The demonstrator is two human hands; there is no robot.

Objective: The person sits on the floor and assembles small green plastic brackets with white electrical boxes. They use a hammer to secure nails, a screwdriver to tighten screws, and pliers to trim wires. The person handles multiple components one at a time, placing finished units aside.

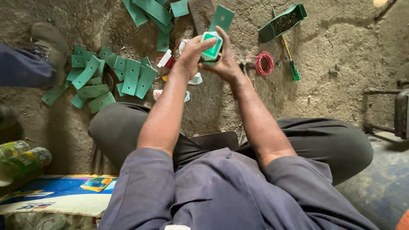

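You hold the small green box (211, 46) at upper centre. Your left hand (191, 55) and right hand (226, 61) close around it from opposite sides, steadying it face-up. Green plates (111, 76) lie heaped at left, within reach.

Soft, even daylight; sharp centre, wide-angle bending at edges.

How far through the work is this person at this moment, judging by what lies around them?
No finished pile shows clearly. In hand: the left hand and right hand together hold one small green-and-white part. Left: many loose green plates lie on the ground, with a red wire coil, a green-handled screwdriver and a tray of screws.
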